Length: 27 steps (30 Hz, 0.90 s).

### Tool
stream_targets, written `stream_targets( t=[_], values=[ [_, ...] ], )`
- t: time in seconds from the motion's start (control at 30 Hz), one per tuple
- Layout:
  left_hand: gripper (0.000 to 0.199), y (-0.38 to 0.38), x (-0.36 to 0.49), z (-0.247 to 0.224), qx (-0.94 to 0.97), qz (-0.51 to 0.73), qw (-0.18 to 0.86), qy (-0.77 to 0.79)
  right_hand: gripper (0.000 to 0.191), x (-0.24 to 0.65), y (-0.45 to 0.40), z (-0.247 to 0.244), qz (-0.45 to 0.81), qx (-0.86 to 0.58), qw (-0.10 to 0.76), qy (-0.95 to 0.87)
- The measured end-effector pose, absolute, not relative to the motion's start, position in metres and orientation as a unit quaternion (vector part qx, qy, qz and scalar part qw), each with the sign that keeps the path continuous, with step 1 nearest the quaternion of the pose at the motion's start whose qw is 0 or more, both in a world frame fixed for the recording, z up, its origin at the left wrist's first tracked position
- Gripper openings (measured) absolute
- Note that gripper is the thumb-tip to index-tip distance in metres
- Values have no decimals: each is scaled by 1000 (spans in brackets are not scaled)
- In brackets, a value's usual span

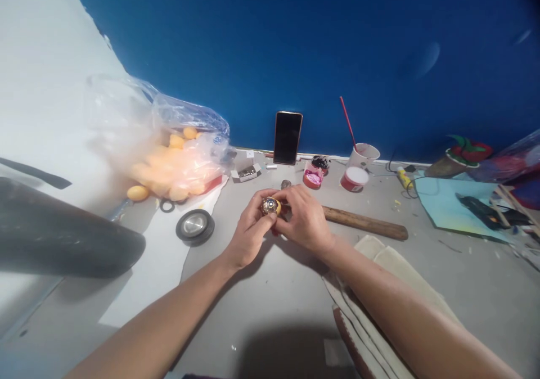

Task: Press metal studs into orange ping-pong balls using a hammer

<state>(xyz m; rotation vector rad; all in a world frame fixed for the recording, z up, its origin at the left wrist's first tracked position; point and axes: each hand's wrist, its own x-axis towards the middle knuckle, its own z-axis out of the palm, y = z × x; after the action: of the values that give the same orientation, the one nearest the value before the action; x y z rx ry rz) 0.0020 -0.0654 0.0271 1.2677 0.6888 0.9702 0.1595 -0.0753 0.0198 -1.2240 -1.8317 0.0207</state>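
Note:
My left hand [250, 230] is closed around a small yellow egg-shaped piece [270, 205] whose visible end is covered in shiny metallic studs. Against its right side, my right hand [306, 216] has its thumb and fingers pinched together; what sits between those fingertips is hidden. Behind the right hand lies a hammer with a wooden handle [367, 222], and part of its metal head shows above the fingers. A small open box of shiny metal pieces [247, 172] stands beyond the left hand.
A clear plastic bag [189, 112] of yellow eggs fills the left back, near a round black-rimmed disc [194, 226]. A phone [288, 137] leans on the blue wall. Pink jars and a white cup [363, 154] stand behind; folded cloth [396, 272] lies under my right forearm.

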Motion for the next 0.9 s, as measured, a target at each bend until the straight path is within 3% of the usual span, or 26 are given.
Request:
stream_targets(
  t=[0.3,0.47,0.9],
  values=[
    [26,-64,2,18,524,434,667,304,10,152,-80,24,7,-564,398,-724],
    [33,-62,3,21,525,417,679,300,14,154,-78,24,55,-588,379,-712],
    [44,-61,2,23,539,426,656,311,18,158,-75,24,202,-589,422,-658]
  ],
)
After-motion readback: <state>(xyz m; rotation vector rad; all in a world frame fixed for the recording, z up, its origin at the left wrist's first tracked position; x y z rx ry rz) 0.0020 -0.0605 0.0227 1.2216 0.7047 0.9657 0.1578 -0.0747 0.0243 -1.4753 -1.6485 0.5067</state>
